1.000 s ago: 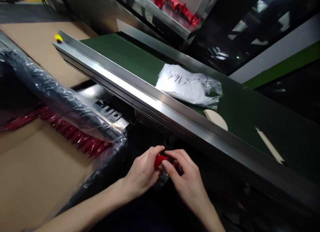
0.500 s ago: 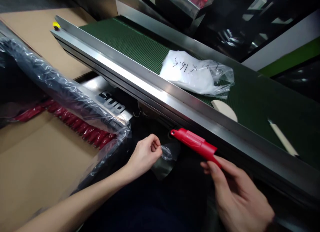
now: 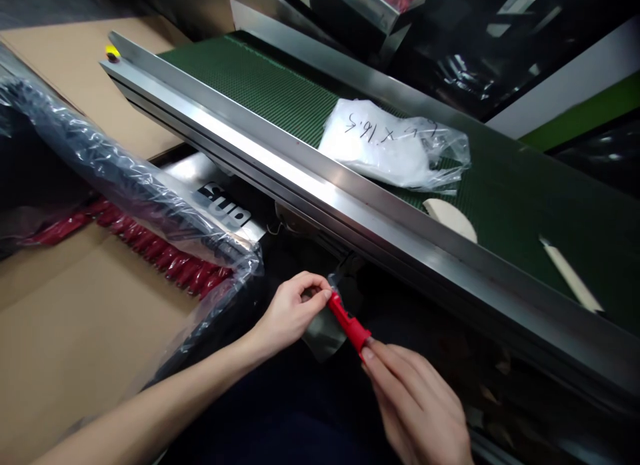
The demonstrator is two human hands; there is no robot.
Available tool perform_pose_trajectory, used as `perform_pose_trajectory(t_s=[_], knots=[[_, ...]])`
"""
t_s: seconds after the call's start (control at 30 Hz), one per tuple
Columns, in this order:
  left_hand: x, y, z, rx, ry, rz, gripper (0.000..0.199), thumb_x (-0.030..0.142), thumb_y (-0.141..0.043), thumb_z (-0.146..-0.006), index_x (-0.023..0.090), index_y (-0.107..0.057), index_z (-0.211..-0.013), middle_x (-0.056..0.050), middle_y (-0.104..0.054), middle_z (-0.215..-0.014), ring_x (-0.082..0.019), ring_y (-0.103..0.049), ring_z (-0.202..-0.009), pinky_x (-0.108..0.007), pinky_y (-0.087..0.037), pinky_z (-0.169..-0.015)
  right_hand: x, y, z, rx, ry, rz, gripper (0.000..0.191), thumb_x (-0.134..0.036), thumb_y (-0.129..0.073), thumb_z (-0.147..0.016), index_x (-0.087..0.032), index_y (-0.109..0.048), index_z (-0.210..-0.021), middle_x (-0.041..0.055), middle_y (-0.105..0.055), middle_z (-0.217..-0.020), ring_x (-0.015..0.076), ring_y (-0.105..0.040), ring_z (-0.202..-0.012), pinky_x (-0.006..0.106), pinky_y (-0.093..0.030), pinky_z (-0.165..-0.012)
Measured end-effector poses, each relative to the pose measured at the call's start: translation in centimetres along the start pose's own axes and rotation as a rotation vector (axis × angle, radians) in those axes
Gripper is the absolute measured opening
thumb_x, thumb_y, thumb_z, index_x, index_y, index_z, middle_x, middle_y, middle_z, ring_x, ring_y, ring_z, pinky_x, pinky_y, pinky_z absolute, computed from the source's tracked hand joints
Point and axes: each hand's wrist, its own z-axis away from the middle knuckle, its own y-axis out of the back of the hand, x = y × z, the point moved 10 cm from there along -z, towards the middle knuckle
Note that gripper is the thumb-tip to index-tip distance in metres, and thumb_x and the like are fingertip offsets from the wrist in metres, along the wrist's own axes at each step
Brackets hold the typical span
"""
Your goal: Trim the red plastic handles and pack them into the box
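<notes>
My right hand (image 3: 417,395) grips a red plastic part (image 3: 350,323) by its near end; the part looks like a tool handle or casing, and its exact kind is unclear. The far tip of it points up and left, close against the fingertips of my left hand (image 3: 295,308). That hand is closed in a pinch on a small clear plastic bag (image 3: 325,333), which hangs below and behind the fingers. Whether the tip is inside the bag's mouth I cannot tell.
A green conveyor belt (image 3: 280,98) with a metal side rail (image 3: 300,171) runs diagonally ahead. On it lie a white plastic-wrapped bundle (image 3: 375,145), a beige rounded piece (image 3: 450,218) and a knife (image 3: 573,275). At left, a plastic-lined carton (image 3: 75,331) holds wrapped red parts (image 3: 160,251).
My right hand has moved left and down, carrying the red part to my left fingertips. The part has turned to a steeper angle. My left hand has barely moved and keeps its pinch.
</notes>
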Motion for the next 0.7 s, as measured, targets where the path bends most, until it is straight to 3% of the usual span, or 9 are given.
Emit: perform_pose_trajectory(t_s=[0.07, 0.13, 0.27, 0.33, 0.4, 0.57, 0.63, 0.7], knots=[[0.5, -0.3, 0.2, -0.022, -0.036, -0.004, 0.019, 0.03, -0.055, -0.09, 0.014, -0.064, -0.084, -0.004, -0.06, -0.089, -0.016, -0.057, -0.083, -0.025, -0.045, -0.074, 0.1, -0.7, 0.2, -0.059, 0.024, 0.02, 0.043, -0.001, -0.053, -0.082, -0.015, -0.061, -0.123, 0.0133, -0.071, -0.111, 0.0242, -0.069, -0.095, 0.038, -0.059, -0.073], [1.0, -0.8, 0.6, -0.048, -0.075, -0.015, 0.018, 0.029, -0.055, -0.091, 0.015, -0.065, -0.086, -0.004, -0.06, -0.091, -0.016, -0.056, -0.084, -0.026, -0.044, -0.076, 0.3, -0.6, 0.0, -0.011, -0.006, 0.032, 0.041, -0.002, -0.054, -0.084, -0.017, -0.061, -0.122, 0.0118, -0.072, -0.108, 0.0227, -0.07, -0.091, 0.036, -0.059, -0.071], [1.7, -1.5, 1.5, -0.068, -0.143, -0.03, 0.017, 0.027, -0.053, -0.094, 0.015, -0.064, -0.09, -0.005, -0.061, -0.088, -0.016, -0.055, -0.08, -0.027, -0.043, -0.073, 1.2, 1.1, 0.2, 0.343, -0.26, 0.07, 0.037, -0.002, -0.065, -0.081, -0.018, -0.064, -0.114, 0.008, -0.073, -0.092, 0.0185, -0.07, -0.077, 0.031, -0.059, -0.069], [2.2, -1.6, 1.8, -0.073, -0.182, -0.023, 0.016, 0.026, -0.052, -0.094, 0.015, -0.064, -0.091, -0.005, -0.062, -0.089, -0.016, -0.056, -0.081, -0.027, -0.044, -0.074, 1.7, 0.8, 0.8, 0.428, -0.341, 0.053, 0.04, 0.0, -0.066, -0.08, -0.019, -0.064, -0.115, 0.0079, -0.072, -0.094, 0.0189, -0.07, -0.08, 0.032, -0.06, -0.072], [2.7, -1.7, 2.0, -0.09, -0.227, -0.012, 0.015, 0.023, -0.051, -0.095, 0.015, -0.064, -0.093, -0.006, -0.063, -0.092, -0.017, -0.057, -0.086, -0.028, -0.045, -0.079, 1.9, -0.5, 0.7, 0.352, -0.295, -0.021, 0.042, 0.0, -0.062, -0.082, -0.018, -0.063, -0.12, 0.01, -0.07, -0.102, 0.0206, -0.069, -0.089, 0.033, -0.06, -0.075], [4.0, -2.0, 2.8, -0.097, -0.314, -0.07, 0.019, 0.019, -0.05, -0.093, 0.012, -0.067, -0.09, -0.01, -0.059, -0.091, -0.018, -0.056, -0.085, -0.029, -0.047, -0.079, 2.6, -3.4, 0.5, -0.006, -0.028, -0.035, 0.035, -0.012, -0.049, -0.089, -0.023, -0.066, -0.117, 0.0131, -0.061, -0.124, 0.0273, -0.058, -0.116, 0.04, -0.06, -0.082], [4.2, -2.9, 3.3, -0.141, -0.373, -0.118, 0.017, 0.02, -0.054, -0.091, 0.012, -0.068, -0.085, -0.009, -0.06, -0.088, -0.018, -0.057, -0.083, -0.027, -0.048, -0.079, 2.6, -4.4, 1.0, -0.058, 0.068, -0.082, 0.029, -0.019, -0.05, -0.09, -0.022, -0.068, -0.113, 0.013, -0.062, -0.123, 0.0268, -0.061, -0.112, 0.036, -0.061, -0.079], [4.1, -3.9, 3.8, -0.205, -0.432, -0.175, 0.013, 0.023, -0.063, -0.086, 0.012, -0.069, -0.082, -0.008, -0.062, -0.088, -0.017, -0.059, -0.081, -0.025, -0.049, -0.081, 3.1, -5.4, 1.6, -0.052, 0.053, -0.172, 0.029, -0.027, -0.052, -0.09, -0.028, -0.068, -0.114, 0.0083, -0.069, -0.109, 0.0225, -0.069, -0.096, 0.028, -0.062, -0.068]])
